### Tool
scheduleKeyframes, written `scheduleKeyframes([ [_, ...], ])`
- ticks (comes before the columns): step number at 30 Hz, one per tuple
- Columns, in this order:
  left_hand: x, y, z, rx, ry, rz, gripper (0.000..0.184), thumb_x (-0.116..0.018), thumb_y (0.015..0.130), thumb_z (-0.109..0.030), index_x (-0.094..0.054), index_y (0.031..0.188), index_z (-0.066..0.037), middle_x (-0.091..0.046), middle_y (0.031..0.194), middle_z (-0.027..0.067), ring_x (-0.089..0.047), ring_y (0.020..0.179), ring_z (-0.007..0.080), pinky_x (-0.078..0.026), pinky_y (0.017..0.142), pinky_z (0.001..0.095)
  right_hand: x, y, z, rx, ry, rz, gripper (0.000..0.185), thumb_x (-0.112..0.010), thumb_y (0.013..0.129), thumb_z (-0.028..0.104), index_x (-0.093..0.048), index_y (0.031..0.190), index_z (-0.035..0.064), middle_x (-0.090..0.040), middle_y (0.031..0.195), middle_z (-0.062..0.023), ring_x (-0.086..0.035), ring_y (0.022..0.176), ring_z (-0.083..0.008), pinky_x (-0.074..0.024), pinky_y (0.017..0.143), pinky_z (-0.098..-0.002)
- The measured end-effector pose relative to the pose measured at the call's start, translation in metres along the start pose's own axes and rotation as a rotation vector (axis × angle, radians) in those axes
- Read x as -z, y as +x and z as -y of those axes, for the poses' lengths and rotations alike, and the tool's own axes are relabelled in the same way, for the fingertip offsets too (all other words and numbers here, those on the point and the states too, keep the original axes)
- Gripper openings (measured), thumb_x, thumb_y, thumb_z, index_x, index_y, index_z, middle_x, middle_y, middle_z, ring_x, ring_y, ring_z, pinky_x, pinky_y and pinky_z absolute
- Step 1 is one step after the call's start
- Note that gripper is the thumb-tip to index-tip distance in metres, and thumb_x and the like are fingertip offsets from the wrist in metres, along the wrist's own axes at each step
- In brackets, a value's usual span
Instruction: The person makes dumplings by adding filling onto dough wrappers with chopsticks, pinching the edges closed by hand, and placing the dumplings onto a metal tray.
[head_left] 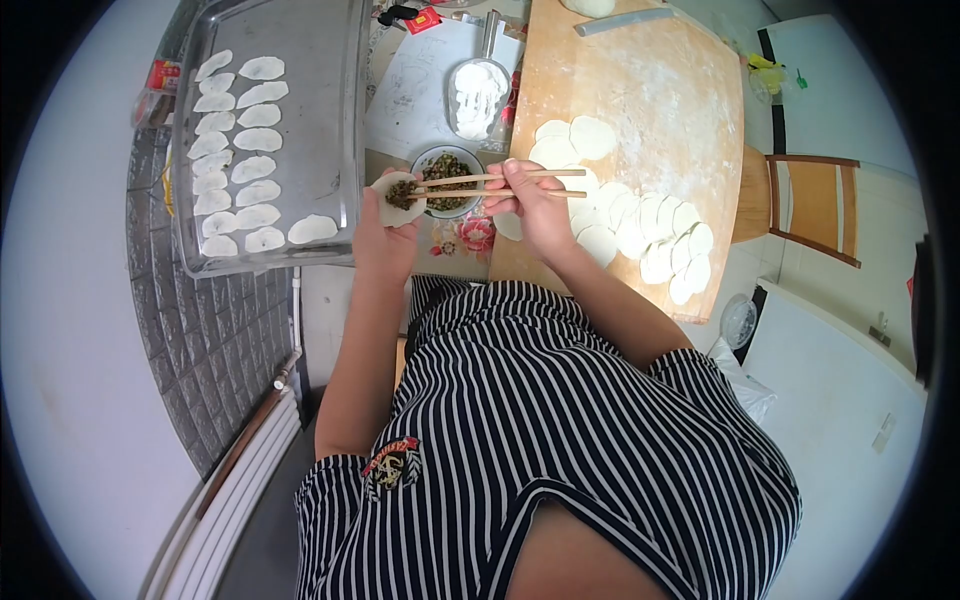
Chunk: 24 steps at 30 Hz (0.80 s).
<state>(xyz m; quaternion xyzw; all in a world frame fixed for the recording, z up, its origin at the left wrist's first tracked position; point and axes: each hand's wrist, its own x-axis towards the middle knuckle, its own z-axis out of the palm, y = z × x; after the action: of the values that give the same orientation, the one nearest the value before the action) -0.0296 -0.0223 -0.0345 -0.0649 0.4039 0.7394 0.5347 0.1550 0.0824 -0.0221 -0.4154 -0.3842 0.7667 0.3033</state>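
My left hand (385,245) holds a round dumpling wrapper (411,214) with a mound of dark chopped filling (401,194) on it. My right hand (535,208) grips a pair of wooden chopsticks (545,184), whose tips reach the filling on the wrapper. Behind the chopsticks stands a bowl (420,160) of the same greenish-brown filling, partly hidden by them. Right of my right hand, many flat wrappers (632,235) lie overlapping on a floured wooden board (650,90).
A metal tray (310,130) at the left bears rows of folded dumplings (258,141). Behind the bowl sits a handled container of white flour (478,98). A grey flat strip (625,22) and a piece of dough (588,6) lie at the board's far edge. A wooden chair (815,165) stands at the right.
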Motion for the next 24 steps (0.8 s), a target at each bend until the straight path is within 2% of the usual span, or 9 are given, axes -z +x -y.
scheduleKeyframes([
  [4,-0.011,-0.004,-0.004,0.156,-0.141,0.072,0.042,-0.026,0.107,-0.026,-0.044,0.130,0.005,-0.054,0.129,0.0189,-0.048,0.126,0.0329,-0.040,0.110,0.0429,0.004,-0.012,0.026,0.026,-0.083,0.052,0.034,-0.049,0.102,0.025,-0.062,0.109,-0.0059,-0.066,0.088,-0.0115,-0.066,0.070,-0.0162,-0.0575,0.066,-0.0277],
  [6,-0.008,0.000,-0.005,0.175,-0.172,0.059,0.042,-0.026,0.106,-0.025,-0.044,0.130,0.005,-0.054,0.129,0.0194,-0.048,0.126,0.0331,-0.039,0.110,0.0432,0.000,-0.016,0.033,0.068,-0.093,0.082,0.033,-0.053,0.100,0.022,-0.063,0.109,-0.0074,-0.066,0.090,-0.0157,-0.067,0.072,-0.0185,-0.0584,0.066,-0.0282],
  [11,-0.008,0.005,0.008,0.187,-0.213,0.117,0.043,-0.028,0.106,-0.026,-0.044,0.130,0.006,-0.053,0.130,0.0202,-0.048,0.127,0.0330,-0.039,0.110,0.0436,0.005,-0.031,0.044,0.105,-0.138,0.082,0.031,-0.054,0.100,0.020,-0.064,0.109,-0.0075,-0.066,0.091,-0.0154,-0.067,0.073,-0.0183,-0.0584,0.067,-0.0281],
  [13,-0.003,0.006,0.003,0.258,-0.216,0.083,0.042,-0.030,0.106,-0.026,-0.045,0.129,0.006,-0.054,0.129,0.0198,-0.048,0.127,0.0328,-0.040,0.110,0.0432,-0.005,-0.030,0.041,0.107,-0.145,0.089,0.031,-0.054,0.100,0.020,-0.064,0.109,-0.0074,-0.066,0.091,-0.0152,-0.067,0.074,-0.0181,-0.0583,0.067,-0.0280],
  [16,-0.005,0.004,0.006,0.245,-0.255,0.070,0.042,-0.032,0.106,-0.026,-0.046,0.129,0.005,-0.055,0.128,0.0189,-0.049,0.126,0.0325,-0.041,0.109,0.0429,-0.006,-0.029,0.041,0.079,-0.219,0.126,0.031,-0.055,0.099,0.021,-0.064,0.108,-0.0071,-0.066,0.090,-0.0145,-0.067,0.074,-0.0177,-0.0582,0.067,-0.0277],
  [24,-0.002,-0.003,0.002,0.214,-0.349,0.100,0.041,-0.032,0.106,-0.026,-0.045,0.130,0.003,-0.054,0.130,0.0176,-0.048,0.127,0.0320,-0.041,0.109,0.0426,-0.004,-0.037,0.057,0.099,-0.162,0.050,0.031,-0.055,0.099,0.022,-0.065,0.109,-0.0063,-0.066,0.087,-0.0135,-0.066,0.069,-0.0167,-0.0577,0.064,-0.0262],
])
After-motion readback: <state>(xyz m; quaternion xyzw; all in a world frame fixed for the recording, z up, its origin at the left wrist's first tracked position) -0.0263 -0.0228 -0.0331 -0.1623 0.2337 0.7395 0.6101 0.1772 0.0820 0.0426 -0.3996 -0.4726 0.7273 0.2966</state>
